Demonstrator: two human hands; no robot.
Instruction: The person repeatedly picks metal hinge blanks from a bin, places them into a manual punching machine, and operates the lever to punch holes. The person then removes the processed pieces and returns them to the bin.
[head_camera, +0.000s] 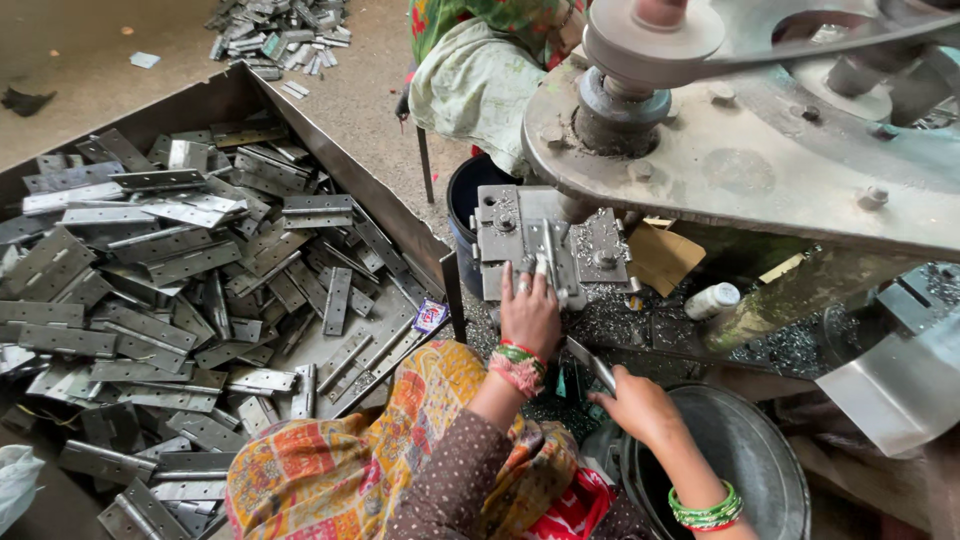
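My left hand (528, 312) rests on the metal jig (510, 235) of a drilling machine, fingers pressing a narrow hinge strip (546, 252) that lies on it under the spindle. My right hand (638, 403) is lower, closed around another metal hinge piece (590, 362) that sticks out up and to the left. It hovers over the rim of a dark round metal basin (760, 450). Metal shavings (600, 320) cover the machine bed around the jig.
A large metal tray (330, 150) on the left holds several loose grey hinges (150, 290). Another hinge pile (280, 30) lies on the floor at the top. The machine's heavy arm with pulley and belt (700, 130) overhangs. A white bottle (712, 300) lies nearby. Another person's clothing (480, 70) shows at the top.
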